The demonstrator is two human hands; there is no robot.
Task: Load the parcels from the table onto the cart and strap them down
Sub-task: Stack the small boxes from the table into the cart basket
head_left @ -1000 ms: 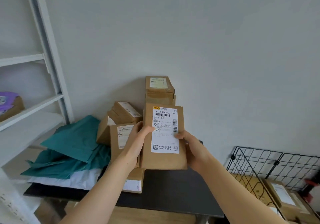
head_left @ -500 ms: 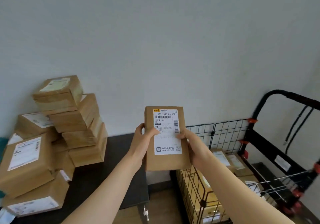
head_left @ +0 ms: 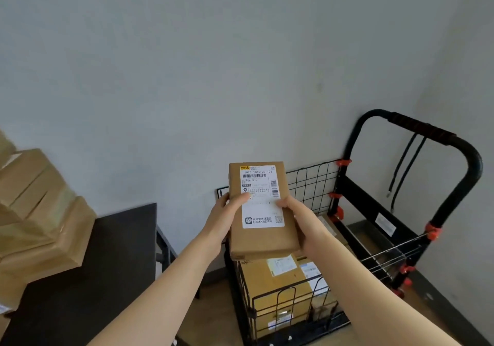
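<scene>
— Where's the parcel now?
— The flat brown cardboard parcel [head_left: 263, 238] with the white label is up in both hands. My left hand [head_left: 224, 213] and right hand [head_left: 296, 214] clamp its long edges, thumbs pressed on the face.
— Which way does it run?
— Long axis points away from me, with the black wire-sided cart [head_left: 312, 185] right underneath. I reckon straight down does it.

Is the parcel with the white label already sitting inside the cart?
No, the left hand and right hand hold the parcel up over the cart.

Brown labelled parcel [head_left: 263, 212] held above wire-sided cart [head_left: 315, 182] (already part-loaded).
</scene>
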